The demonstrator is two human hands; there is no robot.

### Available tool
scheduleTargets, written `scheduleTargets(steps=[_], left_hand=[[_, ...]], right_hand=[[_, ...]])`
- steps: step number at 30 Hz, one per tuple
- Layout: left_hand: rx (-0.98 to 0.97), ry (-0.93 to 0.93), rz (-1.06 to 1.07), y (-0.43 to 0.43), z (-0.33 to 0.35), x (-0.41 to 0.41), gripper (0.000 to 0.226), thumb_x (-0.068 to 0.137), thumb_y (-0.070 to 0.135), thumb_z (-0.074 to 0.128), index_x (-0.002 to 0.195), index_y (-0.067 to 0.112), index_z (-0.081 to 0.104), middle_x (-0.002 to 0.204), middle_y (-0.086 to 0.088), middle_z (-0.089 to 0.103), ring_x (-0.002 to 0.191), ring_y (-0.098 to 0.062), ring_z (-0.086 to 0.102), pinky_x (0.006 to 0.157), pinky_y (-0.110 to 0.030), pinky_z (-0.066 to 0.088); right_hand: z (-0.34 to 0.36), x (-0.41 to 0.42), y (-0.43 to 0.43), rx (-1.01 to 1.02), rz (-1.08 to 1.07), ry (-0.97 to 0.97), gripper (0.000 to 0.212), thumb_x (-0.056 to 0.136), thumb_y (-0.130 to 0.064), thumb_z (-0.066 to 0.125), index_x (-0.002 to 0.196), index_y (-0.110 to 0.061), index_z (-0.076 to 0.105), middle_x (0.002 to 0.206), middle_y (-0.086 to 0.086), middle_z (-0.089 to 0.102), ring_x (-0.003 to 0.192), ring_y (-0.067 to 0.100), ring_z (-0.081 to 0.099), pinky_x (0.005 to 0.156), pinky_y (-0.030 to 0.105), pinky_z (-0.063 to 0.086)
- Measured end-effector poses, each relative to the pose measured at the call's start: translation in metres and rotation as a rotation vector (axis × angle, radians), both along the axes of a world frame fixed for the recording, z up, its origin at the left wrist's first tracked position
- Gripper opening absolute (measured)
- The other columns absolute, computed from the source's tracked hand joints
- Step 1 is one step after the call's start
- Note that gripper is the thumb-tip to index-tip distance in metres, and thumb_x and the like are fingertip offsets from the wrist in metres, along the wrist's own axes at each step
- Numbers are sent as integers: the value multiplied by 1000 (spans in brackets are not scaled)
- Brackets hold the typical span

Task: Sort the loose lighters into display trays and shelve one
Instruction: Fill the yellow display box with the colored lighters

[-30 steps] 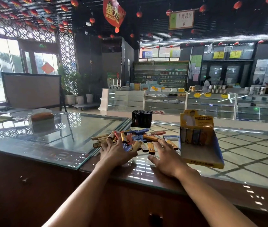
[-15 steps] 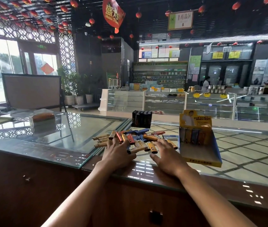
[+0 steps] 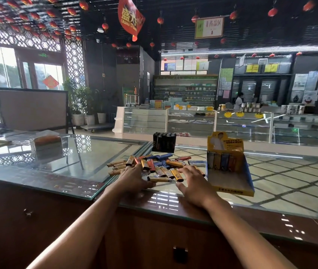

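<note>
nearest lighter [image 3: 159, 179] flat, long axis left-right

On the glass counter [image 3: 282, 183], the left hand [image 3: 133, 178] and right hand [image 3: 194, 184] lie palm-down, fingers spread onto the near edge of a heap of loose lighters [image 3: 162, 167]. Just right of the heap stands a yellow-and-blue display tray [image 3: 234, 190] with a few lighters upright at its back. A black block of lighters [image 3: 164, 142] stands behind the heap.

lighters [image 3: 161, 166]: yellow, blue, red | display tray [image 3: 230, 177]: yellow-blue | block [image 3: 164, 142]: black
</note>
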State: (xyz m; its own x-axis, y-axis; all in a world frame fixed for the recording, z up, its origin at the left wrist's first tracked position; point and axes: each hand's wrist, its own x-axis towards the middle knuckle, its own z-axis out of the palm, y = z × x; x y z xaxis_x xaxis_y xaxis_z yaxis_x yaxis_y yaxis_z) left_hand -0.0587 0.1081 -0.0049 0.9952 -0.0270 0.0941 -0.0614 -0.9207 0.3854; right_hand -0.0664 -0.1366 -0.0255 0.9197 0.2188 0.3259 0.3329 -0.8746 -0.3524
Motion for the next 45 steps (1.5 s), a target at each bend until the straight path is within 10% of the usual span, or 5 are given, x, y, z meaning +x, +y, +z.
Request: scheduleTargets(steps=[5,18,25,39,45], left_hand=[[-53,-170,-76,-5,-1,-8,76,82,41,79,142,17,37,109,1,59,85,-14,55,59,-25,37],[-76,-413,-128,2,-6,-3,55,77,33,81,119,33,45,106,0,66,80,-17,63,66,-33,56],[-819,-82,-318,-37,18,-1,32,90,13,76,114,25,58,93,-16,66,62,-17,61,49,-28,46],[-980,240,-642,-140,36,70,39,88,17,80,122,24,62,91,-14,60,71,-24,53,50,-27,36],[-1117,180,-592,-171,28,92,23,100,15,62,121,11,55,90,-14,62,71,-21,55,46,-24,38]], right_hand=[[1,0,0,6,5,-2,58,100,-47,54,151,-27,40,163,-3,25,150,19,25,115,42,36],[6,-2,-2,166,31,-162,38,99,-31,57,136,-22,55,139,0,55,130,20,51,104,34,44],[42,1,-19,585,165,-98,23,100,-31,63,122,-25,64,115,-2,69,96,14,69,76,26,59],[93,33,-132,1088,201,-85,11,91,-3,69,100,-8,73,90,9,73,80,19,66,67,28,56],[104,57,-181,971,133,-269,15,89,-1,72,100,-11,73,91,6,75,81,17,69,67,29,53]])
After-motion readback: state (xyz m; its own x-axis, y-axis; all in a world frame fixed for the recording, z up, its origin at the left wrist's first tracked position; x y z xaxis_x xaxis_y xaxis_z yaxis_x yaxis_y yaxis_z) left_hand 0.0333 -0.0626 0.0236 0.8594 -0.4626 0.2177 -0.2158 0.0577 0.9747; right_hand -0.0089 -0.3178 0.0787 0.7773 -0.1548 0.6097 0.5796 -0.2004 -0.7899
